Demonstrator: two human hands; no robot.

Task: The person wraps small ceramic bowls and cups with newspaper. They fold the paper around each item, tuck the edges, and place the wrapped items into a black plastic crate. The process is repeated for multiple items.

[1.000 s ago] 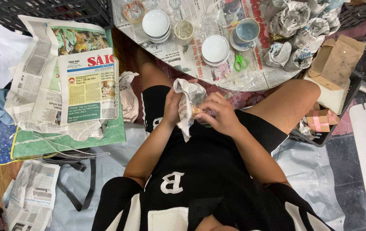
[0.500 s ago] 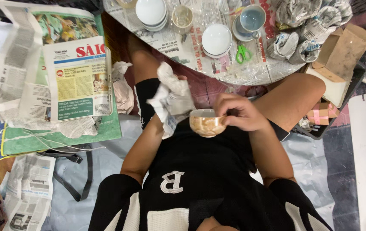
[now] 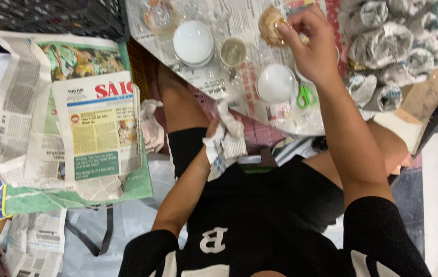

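Note:
My right hand point(image 3: 312, 47) is stretched out over the low table point(image 3: 214, 82) and holds a small tan bowl point(image 3: 271, 24) by its rim, above the paper-covered top. My left hand point(image 3: 212, 132) rests by my left knee, closed on a crumpled piece of newspaper point(image 3: 226, 139). On the table below the bowl sit a white lid-like dish point(image 3: 276, 83), a stack of white bowls point(image 3: 193, 43) and a small glass cup point(image 3: 233, 51). Green-handled scissors point(image 3: 306, 96) lie just under my right wrist.
A pile of newspaper sheets point(image 3: 75, 118) lies on the floor to my left. Several newspaper-wrapped bundles point(image 3: 393, 46) crowd the table's right end, beside a brown cardboard piece point(image 3: 424, 102). A dark crate point(image 3: 49, 15) stands at the top left. More newspaper point(image 3: 34, 246) lies at the bottom left.
My right hand lifted the tan bowl from my lap up over the table. My left hand kept the crumpled paper, which came off the bowl, and stayed by my knee.

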